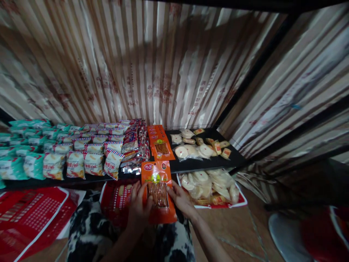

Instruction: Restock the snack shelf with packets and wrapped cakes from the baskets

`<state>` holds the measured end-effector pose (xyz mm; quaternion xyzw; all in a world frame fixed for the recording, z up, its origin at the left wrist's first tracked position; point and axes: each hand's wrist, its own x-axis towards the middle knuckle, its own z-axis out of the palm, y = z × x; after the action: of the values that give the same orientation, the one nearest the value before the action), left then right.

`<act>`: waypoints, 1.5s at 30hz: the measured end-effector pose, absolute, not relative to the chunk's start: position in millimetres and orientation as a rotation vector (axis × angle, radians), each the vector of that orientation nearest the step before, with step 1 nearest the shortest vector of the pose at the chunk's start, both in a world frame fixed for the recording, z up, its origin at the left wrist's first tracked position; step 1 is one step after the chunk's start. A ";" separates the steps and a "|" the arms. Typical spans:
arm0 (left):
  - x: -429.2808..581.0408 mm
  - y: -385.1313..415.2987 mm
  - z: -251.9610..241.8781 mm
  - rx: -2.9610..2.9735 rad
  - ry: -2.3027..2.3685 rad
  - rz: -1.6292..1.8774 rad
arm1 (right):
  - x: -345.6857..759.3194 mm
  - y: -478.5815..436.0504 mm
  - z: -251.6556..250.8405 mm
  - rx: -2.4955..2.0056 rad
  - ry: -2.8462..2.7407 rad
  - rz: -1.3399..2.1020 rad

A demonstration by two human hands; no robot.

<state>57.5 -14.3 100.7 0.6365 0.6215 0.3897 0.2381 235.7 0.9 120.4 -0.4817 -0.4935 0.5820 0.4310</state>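
An orange snack packet (158, 214) with a clear window showing thin brown sticks is held upright in front of the shelf edge. My left hand (137, 207) grips its left side, fingers over the front. On the opposite side, my right hand (181, 198) is closed round the edge with the thumb on the front. More orange packets (160, 136) of the same look lie overlapped on the black shelf (174, 167) just behind. To their left stand dark shiny packets (132, 142) in rows; to their right lie clear-wrapped round pale crackers (188, 151).
Rows of white-and-blue snack bags (76, 163) and teal bags (34, 163) fill the shelf's left. Below the shelf, a red-edged bag (242, 200) holds more pale crackers. A red bag (29, 218) lies on the floor at left. Pleated printed sheeting (160, 65) hangs behind.
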 end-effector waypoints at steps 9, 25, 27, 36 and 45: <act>109.0 21.6 103.8 1.607 1.677 0.979 | 274.6 36.5 98.8 -1.439 -1.224 1.103; 162.9 156.5 121.5 1.502 1.991 0.675 | 288.8 187.5 102.4 -1.842 -1.639 0.483; 164.8 166.2 121.4 1.495 2.011 0.639 | 288.7 197.9 100.6 -1.869 -1.676 0.454; 175.1 181.6 114.5 1.499 2.037 0.547 | 291.7 211.5 87.2 -1.931 -1.766 0.373; 173.8 178.7 104.9 1.551 2.048 0.504 | 285.2 200.3 78.6 -1.878 -1.816 0.221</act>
<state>173.8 178.7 104.9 0.5723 0.7556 0.1859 0.2589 285.2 200.3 78.6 -0.6923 -0.6693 0.0816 0.2571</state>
